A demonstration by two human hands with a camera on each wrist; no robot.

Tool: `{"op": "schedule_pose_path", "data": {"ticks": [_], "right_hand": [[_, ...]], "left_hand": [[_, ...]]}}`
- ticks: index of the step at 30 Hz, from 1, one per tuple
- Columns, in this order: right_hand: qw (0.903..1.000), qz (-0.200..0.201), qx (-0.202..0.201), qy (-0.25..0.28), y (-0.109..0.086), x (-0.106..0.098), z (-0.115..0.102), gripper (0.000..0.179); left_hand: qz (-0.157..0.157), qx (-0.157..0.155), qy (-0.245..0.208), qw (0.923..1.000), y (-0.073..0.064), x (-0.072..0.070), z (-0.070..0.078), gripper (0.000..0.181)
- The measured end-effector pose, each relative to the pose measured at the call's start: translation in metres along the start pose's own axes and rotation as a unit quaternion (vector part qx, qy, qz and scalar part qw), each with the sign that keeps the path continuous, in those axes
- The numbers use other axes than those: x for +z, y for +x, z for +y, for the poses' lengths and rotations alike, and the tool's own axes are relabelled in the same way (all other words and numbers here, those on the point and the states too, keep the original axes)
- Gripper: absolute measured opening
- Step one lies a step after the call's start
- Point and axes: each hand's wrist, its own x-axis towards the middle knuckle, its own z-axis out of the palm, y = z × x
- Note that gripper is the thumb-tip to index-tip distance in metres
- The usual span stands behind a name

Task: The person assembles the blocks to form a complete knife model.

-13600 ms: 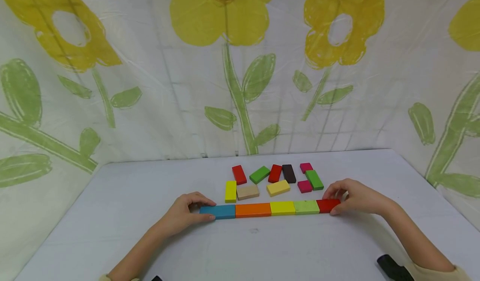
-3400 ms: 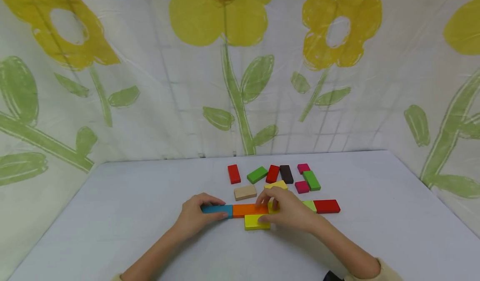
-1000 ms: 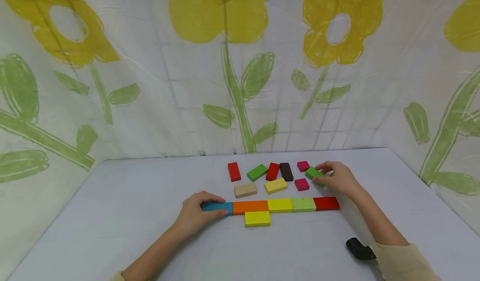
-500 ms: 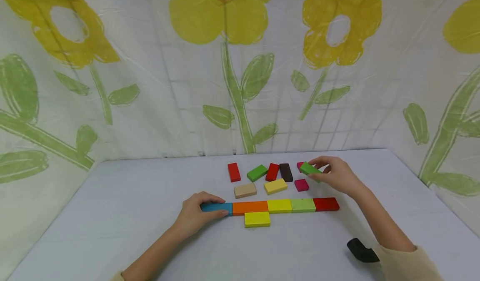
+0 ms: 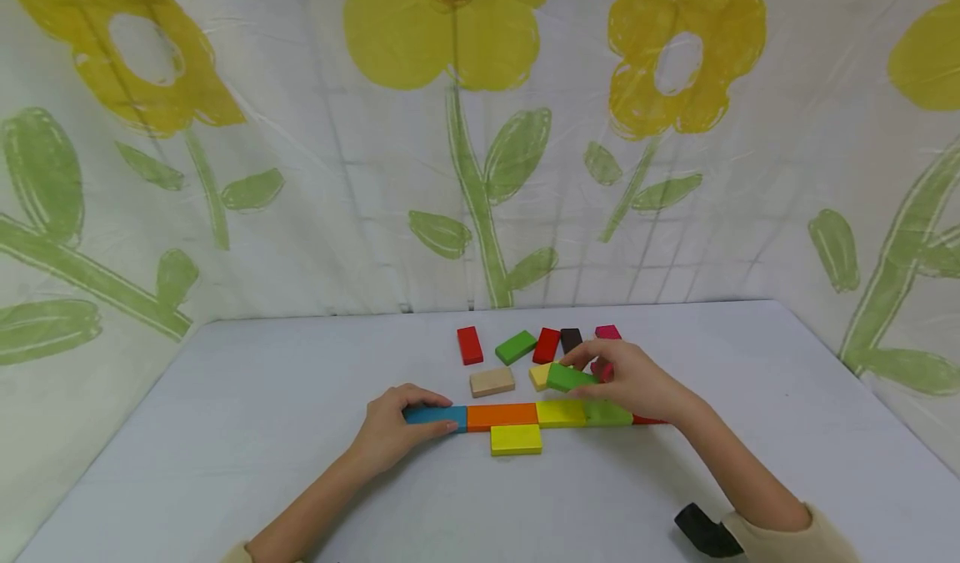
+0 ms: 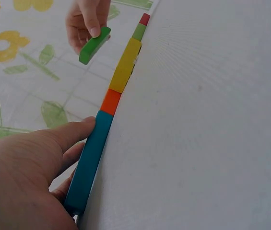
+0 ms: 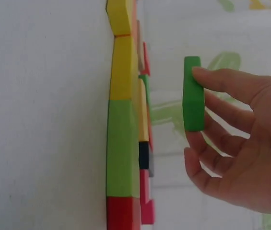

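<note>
A row of wooden blocks runs across the white table: blue (image 5: 431, 415), orange (image 5: 501, 415), yellow (image 5: 560, 414), light green (image 5: 609, 413) and red (image 5: 649, 419). Another yellow block (image 5: 515, 439) lies against the row's near side, by the orange and yellow junction. My left hand (image 5: 393, 429) holds the blue block at the left end, thumb in front and fingers behind. My right hand (image 5: 630, 379) pinches a green block (image 5: 567, 377) between thumb and fingers; the right wrist view shows this green block (image 7: 193, 93) raised off the table.
Behind the row lie a red block (image 5: 470, 345), a green block (image 5: 515, 347), a second red block (image 5: 547, 346), a tan block (image 5: 492, 382), and dark, pale yellow and magenta blocks partly hidden by my right hand. A flowered cloth (image 5: 360, 171) hangs behind the table.
The yellow block went from behind the row to its near side. My right hand then lifted the green block from the back right and carried it left and nearer. My left hand stays on the blue block.
</note>
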Motion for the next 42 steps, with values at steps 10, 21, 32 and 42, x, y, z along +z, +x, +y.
{"op": "schedule_pose_path", "data": {"ticks": [10, 21, 32, 42], "right_hand": [[0.9984, -0.043, -0.033, 0.016, 0.001, 0.02, -0.014, 0.03], [0.995, -0.096, -0.01, 0.023, 0.001, 0.036, -0.025, 0.03], [0.9899, -0.132, -0.027, 0.042, 0.002, 0.051, -0.03, 0.029], [0.9876, -0.156, -0.008, 0.015, 0.001, 0.062, -0.031, 0.028]], "left_hand": [[0.0, 0.001, 0.002, 1.0, 0.001, 0.0, 0.0, 0.021], [0.0, 0.003, 0.002, 1.0, 0.001, 0.0, 0.0, 0.021], [-0.002, -0.001, -0.001, 1.0, 0.001, -0.001, 0.0, 0.021], [-0.003, 0.0, 0.001, 1.0, 0.001, -0.001, 0.0, 0.021]]}}
